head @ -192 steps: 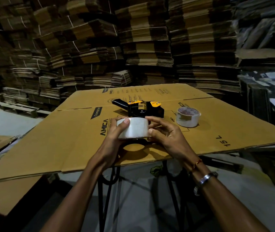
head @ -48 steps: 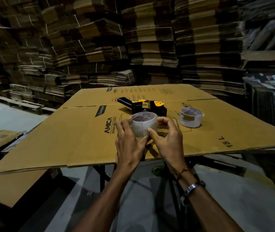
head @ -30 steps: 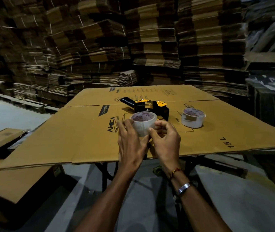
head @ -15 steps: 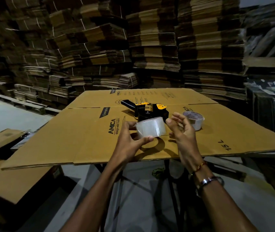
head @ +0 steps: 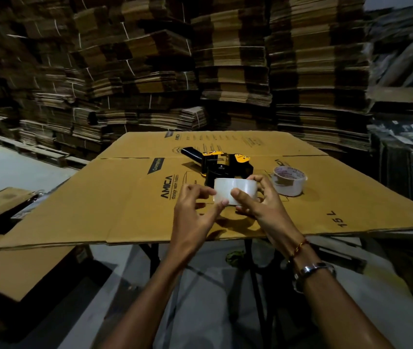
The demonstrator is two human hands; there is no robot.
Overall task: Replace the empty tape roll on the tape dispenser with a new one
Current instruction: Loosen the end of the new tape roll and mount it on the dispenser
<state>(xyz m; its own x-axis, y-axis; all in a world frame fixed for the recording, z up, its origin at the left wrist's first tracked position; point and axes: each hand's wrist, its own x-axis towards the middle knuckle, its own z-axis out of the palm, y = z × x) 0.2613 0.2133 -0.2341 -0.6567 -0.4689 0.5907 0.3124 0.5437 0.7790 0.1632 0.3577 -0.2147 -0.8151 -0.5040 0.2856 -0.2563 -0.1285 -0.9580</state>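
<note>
**New roll up in both hands, dispenser waiting just behind**

Out on the left, the flattened cardboard sheet (head: 114, 205) covering the table overhangs its frame, so that near-left edge looks unsupported, no place to lean or set weight. Plenty of bare cardboard there, though, if something needs parking.

Coming in to the left hand (head: 195, 212): fingers curled, fingertips touching the left end of the tape roll (head: 234, 191). It looks like a feeling, picking touch, probably hunting for the loose end of the tape.

The roll itself is held on its side, above the near part of the table, broad face toward the camera, likely so the seam can be found.

The right hand (head: 263, 205) does the holding: thumb across the front, fingers wrapped behind, gripping the roll firmly.

Just beyond sits the tape dispenser (head: 221, 165), black and yellow, lying on the cardboard, handle pointing far-left. Whether its spindle is bare, I cannot tell.

Further right, a second roll (head: 289, 181) stands upright, near the dispenser yet apart, possibly the spent one. Beyond it lies open cardboard to the right edge; stacked cartons (head: 225, 59) wall off the far side.
</note>
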